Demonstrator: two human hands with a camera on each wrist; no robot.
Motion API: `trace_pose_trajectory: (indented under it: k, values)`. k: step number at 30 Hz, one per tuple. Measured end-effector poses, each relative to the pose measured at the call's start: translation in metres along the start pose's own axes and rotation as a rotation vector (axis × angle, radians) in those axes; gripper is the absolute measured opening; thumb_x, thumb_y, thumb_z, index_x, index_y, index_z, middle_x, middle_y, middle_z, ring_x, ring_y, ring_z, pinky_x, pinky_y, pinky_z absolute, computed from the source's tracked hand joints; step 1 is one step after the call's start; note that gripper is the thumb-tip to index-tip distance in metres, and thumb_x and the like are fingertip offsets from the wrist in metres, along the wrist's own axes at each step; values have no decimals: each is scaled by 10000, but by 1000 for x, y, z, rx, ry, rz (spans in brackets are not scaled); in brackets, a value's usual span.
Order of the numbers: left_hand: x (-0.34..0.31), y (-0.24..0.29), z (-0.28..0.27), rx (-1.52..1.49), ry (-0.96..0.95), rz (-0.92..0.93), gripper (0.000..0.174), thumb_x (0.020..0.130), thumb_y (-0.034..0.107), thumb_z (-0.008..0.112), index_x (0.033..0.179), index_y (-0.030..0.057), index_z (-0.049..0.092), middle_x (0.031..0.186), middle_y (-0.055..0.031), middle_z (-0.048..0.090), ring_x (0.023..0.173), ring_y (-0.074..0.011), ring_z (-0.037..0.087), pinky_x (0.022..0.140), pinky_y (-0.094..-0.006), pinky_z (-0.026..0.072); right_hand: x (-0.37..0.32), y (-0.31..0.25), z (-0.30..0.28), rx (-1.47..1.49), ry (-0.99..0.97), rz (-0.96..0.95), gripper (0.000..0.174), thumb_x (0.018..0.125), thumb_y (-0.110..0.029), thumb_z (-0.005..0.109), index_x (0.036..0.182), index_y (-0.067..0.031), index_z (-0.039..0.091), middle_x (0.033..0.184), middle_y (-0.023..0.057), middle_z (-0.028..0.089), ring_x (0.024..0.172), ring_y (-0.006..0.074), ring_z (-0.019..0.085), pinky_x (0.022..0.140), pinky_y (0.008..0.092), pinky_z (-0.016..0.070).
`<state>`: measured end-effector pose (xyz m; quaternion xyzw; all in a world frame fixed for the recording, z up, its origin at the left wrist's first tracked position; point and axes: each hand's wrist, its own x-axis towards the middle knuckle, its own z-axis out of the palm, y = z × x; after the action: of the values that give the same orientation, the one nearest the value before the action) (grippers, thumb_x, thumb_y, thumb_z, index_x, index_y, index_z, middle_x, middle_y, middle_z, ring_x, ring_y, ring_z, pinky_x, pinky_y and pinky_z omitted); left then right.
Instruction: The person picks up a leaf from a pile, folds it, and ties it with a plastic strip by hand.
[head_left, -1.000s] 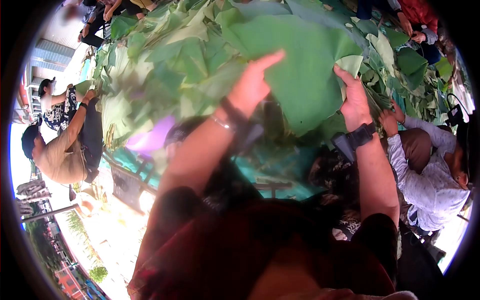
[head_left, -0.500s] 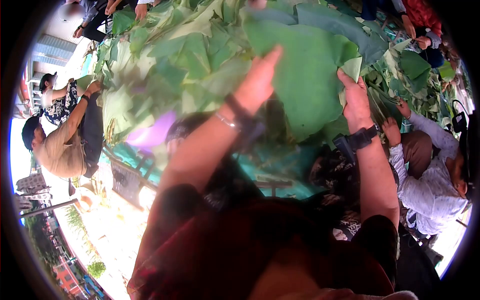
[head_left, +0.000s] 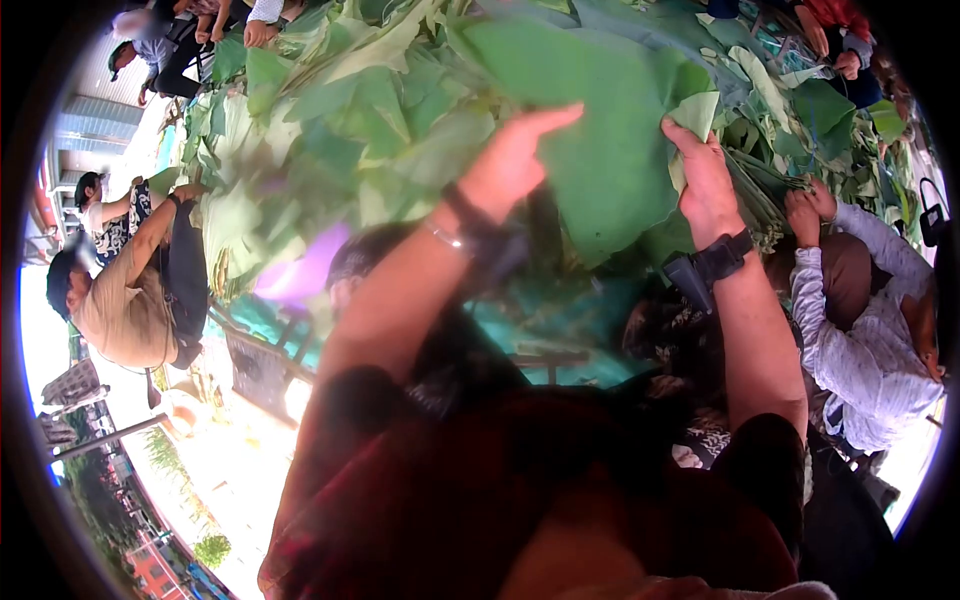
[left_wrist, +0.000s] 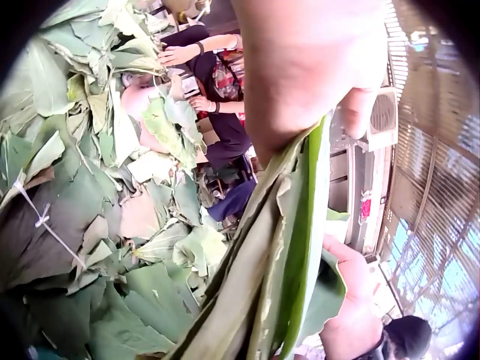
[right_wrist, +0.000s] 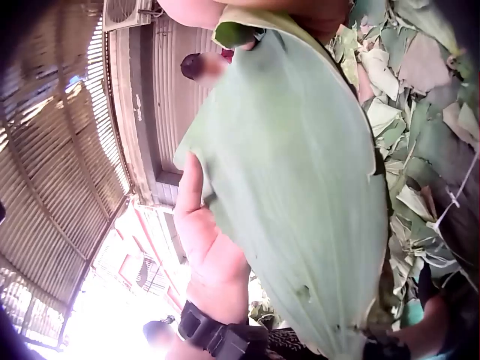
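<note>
Between my two hands stands a stack of large green lotus leaves [head_left: 610,150], its broad front leaf facing me in the head view. My left hand [head_left: 510,165] grips the stack by its left edge, thumb stretched across the front leaf. On the opposite edge my right hand [head_left: 708,185] holds the leaves, its thumb beside a folded pale corner. The left wrist view shows several leaf layers [left_wrist: 277,247] edge-on under the left hand [left_wrist: 315,67]. Seen from the right wrist, a pale leaf face [right_wrist: 300,172] hangs below the right hand [right_wrist: 300,11].
A wide heap of leaves [head_left: 350,130] spreads ahead and to the left. To the right, a person in a pale patterned shirt [head_left: 850,370] handles leaves close by. Another in a tan shirt [head_left: 130,310] sits at the left. A white string [left_wrist: 56,232] lies over the leaves.
The leaf stack rose and shifted a little right, then came back left with both hands still on it. My left thumb swung from pointing up to pointing right.
</note>
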<state>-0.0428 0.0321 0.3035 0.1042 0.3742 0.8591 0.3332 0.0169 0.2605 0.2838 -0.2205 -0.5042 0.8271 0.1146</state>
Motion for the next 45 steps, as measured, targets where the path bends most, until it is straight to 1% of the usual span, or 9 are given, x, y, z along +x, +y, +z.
trace_pose_trajectory:
  k: [8, 17, 23, 25, 28, 36, 41, 44, 45]
  values:
    - [2, 1, 18, 144, 158, -34, 408, 907, 47, 644, 1301, -6, 553, 1291, -115, 602, 1185, -250, 580, 1032, -396, 466, -21, -13, 9, -123, -99, -70, 279, 866, -91, 681, 1119, 5, 610, 941, 102, 664, 783, 190, 622, 633, 329, 519]
    - [3, 17, 31, 25, 386, -57, 405, 923, 63, 640, 1312, 4, 546, 1319, -118, 590, 1214, -272, 548, 1081, -448, 403, -37, -88, 38, -180, 126, -158, 439, 878, -185, 697, 1210, 60, 548, 1070, 167, 677, 927, 231, 679, 796, 344, 567]
    - [17, 28, 4, 27, 449, -11, 411, 934, 93, 631, 1321, -3, 533, 1339, -135, 567, 1237, -299, 518, 1100, -488, 375, -101, -156, -18, -417, -154, -628, 330, 949, -265, 641, 1158, -10, 627, 945, 50, 676, 853, 141, 637, 778, 271, 533]
    - [18, 24, 7, 78, 491, 9, 412, 938, 98, 625, 1325, -4, 528, 1335, -137, 565, 1234, -301, 515, 1100, -489, 374, -122, -168, -50, -377, -276, -483, 376, 934, -338, 663, 1152, -32, 643, 936, 46, 678, 857, 136, 629, 801, 283, 524]
    - [19, 21, 4, 136, 506, 8, 429, 925, 101, 653, 1325, -3, 536, 1354, -132, 568, 1244, -289, 528, 1106, -470, 380, -131, -119, -125, -245, -340, -372, 351, 912, -166, 617, 1207, 23, 626, 1031, 123, 708, 920, 207, 674, 794, 306, 537]
    - [23, 3, 3, 210, 538, -47, 394, 943, 122, 629, 1306, -11, 553, 1341, -128, 582, 1231, -277, 539, 1099, -445, 389, -225, 158, -321, -66, 934, 133, 161, 927, -165, 603, 1001, -36, 666, 858, 18, 667, 766, 131, 617, 724, 275, 513]
    - [29, -11, 12, 217, 509, -69, 387, 942, 103, 618, 1302, -17, 544, 1318, -143, 580, 1215, -298, 532, 1087, -470, 389, -235, 341, -447, -1787, 236, 652, 234, 833, -135, 606, 1023, -11, 666, 961, 172, 701, 936, 264, 689, 780, 339, 535]
    - [32, -18, 14, 224, 527, -83, 383, 939, 99, 620, 1297, -17, 546, 1313, -142, 582, 1209, -300, 536, 1084, -470, 393, -233, 350, -434, -1050, 1071, 276, 328, 800, -149, 614, 1093, -5, 647, 1073, 229, 681, 1053, 375, 649, 888, 395, 518]
    - [32, -19, 15, 228, 541, -80, 382, 939, 98, 620, 1296, -18, 547, 1310, -142, 585, 1206, -300, 538, 1082, -470, 395, -232, 349, -436, -1052, 1080, 313, 369, 787, -147, 623, 1128, -6, 631, 1092, 236, 673, 1061, 387, 641, 909, 402, 509]
